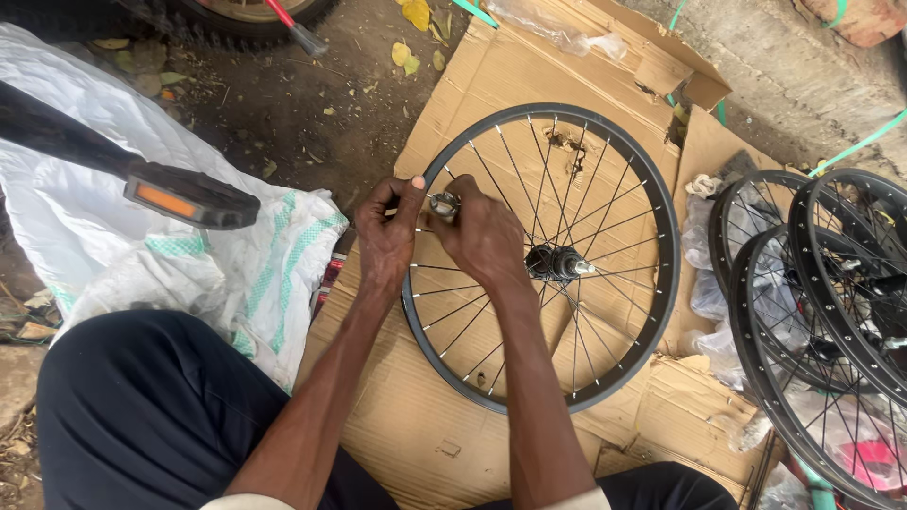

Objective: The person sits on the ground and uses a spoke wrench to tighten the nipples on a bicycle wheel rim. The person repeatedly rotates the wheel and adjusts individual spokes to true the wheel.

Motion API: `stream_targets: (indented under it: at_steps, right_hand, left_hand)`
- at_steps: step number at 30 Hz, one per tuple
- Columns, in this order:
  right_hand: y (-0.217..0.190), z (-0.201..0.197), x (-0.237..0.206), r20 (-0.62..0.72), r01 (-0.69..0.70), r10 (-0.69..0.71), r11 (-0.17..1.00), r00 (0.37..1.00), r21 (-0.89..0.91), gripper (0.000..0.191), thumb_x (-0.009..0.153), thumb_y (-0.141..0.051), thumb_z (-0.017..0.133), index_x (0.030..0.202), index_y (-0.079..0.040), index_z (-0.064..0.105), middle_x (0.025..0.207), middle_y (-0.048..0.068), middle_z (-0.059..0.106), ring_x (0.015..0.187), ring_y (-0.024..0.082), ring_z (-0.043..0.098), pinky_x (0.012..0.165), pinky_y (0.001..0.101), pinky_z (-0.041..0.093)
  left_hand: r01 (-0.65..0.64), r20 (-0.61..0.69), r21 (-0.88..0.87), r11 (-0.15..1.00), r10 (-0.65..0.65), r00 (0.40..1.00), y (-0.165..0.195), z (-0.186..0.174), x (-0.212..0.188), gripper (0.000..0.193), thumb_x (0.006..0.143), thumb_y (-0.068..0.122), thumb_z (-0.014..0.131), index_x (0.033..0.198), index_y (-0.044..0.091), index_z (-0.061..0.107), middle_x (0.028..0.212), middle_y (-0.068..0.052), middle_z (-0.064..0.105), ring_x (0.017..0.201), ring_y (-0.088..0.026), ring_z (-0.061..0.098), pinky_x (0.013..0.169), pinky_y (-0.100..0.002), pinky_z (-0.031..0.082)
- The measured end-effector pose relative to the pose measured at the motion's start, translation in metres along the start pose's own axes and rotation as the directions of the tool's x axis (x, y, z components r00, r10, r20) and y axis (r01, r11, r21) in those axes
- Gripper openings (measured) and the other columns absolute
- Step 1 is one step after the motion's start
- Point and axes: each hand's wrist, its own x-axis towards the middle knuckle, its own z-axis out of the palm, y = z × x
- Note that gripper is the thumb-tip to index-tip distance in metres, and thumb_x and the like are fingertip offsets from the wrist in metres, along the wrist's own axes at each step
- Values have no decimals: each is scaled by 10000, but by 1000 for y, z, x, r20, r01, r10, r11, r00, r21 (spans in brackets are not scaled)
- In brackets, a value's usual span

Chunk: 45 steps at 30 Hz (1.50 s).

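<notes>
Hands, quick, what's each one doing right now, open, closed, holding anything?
Left hand: closed on the black wheel rim, fingers pinching it.
Right hand: closed on a small metal tool held at the rim.

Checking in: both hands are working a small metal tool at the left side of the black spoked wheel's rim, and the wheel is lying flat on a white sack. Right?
Not quite. In the head view the black spoked wheel lies flat on cardboard, not a white sack; the white sack sits to its left. The left hand and right hand do work a small metal tool at the rim's left side.
</notes>
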Motion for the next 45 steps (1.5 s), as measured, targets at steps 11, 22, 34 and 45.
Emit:
stream_targets:
  at_steps: [11, 22, 34, 45]
  right_hand:
    - [2, 19, 2, -26, -120, 117, 959, 993, -258, 138, 993, -183, 677, 1050, -67, 628, 853, 140, 734, 647, 264, 705, 575, 458, 540]
    - [7, 14, -10, -336, 119, -58, 979, 940, 164, 313, 789, -158, 803, 969, -16, 589, 883, 152, 708, 665, 282, 693, 576, 446, 520]
    - [9, 7, -11, -88, 52, -28, 956, 996, 289, 218, 928, -252, 703, 990, -70, 601, 830, 106, 740, 759, 270, 725, 723, 426, 550]
    - [3, 34, 5, -203, -115, 74, 973, 976, -200, 165, 918, -202, 712, 1016, -104, 622, 770, 116, 723, 659, 272, 690, 641, 447, 506]
  left_hand:
    - [-22, -4, -14, 1000, 22, 1000, -1, 1, 0, 360, 997, 341, 701, 775, 68, 625, 691, 45, 530, 672, -83, 415, 629, -294, 358]
    - [-51, -7, -29, 998, 51, 999, -5, 2, 2, 350, 995, 338, 713, 783, 70, 636, 696, 43, 547, 672, -70, 435, 621, -283, 372]
    - [-54, 7, -14, 998, 54, 999, -5, 1, 1, 332, 994, 327, 697, 801, 60, 647, 701, 40, 577, 671, -81, 462, 615, -288, 392]
    - [-84, -16, -30, 996, 84, 996, -5, 2, 1, 303, 989, 287, 701, 814, 46, 645, 707, 37, 583, 679, -76, 467, 624, -280, 394]
